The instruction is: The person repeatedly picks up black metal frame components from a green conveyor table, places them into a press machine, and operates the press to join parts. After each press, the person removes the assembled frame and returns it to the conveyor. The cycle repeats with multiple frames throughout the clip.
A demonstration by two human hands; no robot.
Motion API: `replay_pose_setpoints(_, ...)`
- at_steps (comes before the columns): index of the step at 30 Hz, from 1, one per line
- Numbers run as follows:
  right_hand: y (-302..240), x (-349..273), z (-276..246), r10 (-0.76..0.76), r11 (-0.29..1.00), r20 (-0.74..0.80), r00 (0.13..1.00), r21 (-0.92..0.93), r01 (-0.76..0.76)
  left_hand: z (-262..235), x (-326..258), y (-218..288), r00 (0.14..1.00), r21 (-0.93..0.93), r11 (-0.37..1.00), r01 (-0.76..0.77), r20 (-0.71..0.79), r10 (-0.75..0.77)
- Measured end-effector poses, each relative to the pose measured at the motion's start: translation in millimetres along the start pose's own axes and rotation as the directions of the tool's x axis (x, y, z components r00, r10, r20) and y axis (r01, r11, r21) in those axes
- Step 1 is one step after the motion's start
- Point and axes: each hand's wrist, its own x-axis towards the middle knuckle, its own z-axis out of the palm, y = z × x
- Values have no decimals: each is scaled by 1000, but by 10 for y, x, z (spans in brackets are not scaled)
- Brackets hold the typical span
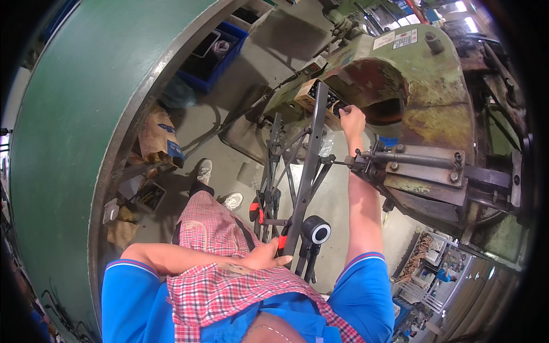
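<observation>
A dark folding metal frame with a long flat bar, thin cross struts and red-and-black grips stands tilted in front of me. My left hand is closed around its lower end, beside a red grip. A round black part with a white ring sits just right of the bar. My right hand reaches forward past the frame to an open cardboard box of small dark parts. Its fingers are bent together at the box's right side; what they hold is too small to make out.
A worn green machine stands on the right, its spring-loaded rod jutting toward the frame. A green-topped table curves along the left. Beyond it are a blue crate and a paper sack. Trays of parts lie at the lower right.
</observation>
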Motion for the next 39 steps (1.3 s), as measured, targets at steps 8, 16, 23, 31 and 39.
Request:
replay_pose_setpoints(8, -37, -948, -704, 9, 368, 416, 910, 844, -390, 130, 48, -41, 988, -155, 977, -148, -76, 138)
replay_pose_setpoints(16, -321, -1539, -846, -32, 17, 499, 866, 867, -498, 238, 0, 121, 997, -182, 981, -64, -43, 57)
replay_pose_setpoints(23, -291, -2024, -963, -73, 520, 428, 901, 787, -332, 419, -38, 258, 983, -208, 972, -104, -171, 68)
replay_pose_setpoints(31, 332, -4344, -1796, -315, -19, 909, 273, 281, -959, 243, -31, 351, 982, -243, 959, 143, 159, -106)
replay_pose_setpoints(39, 174, -4403, -1884, -181, 140, 879, 442, 468, -873, -1612, 1030, 1901, 729, 910, -389, -141, 361, 581)
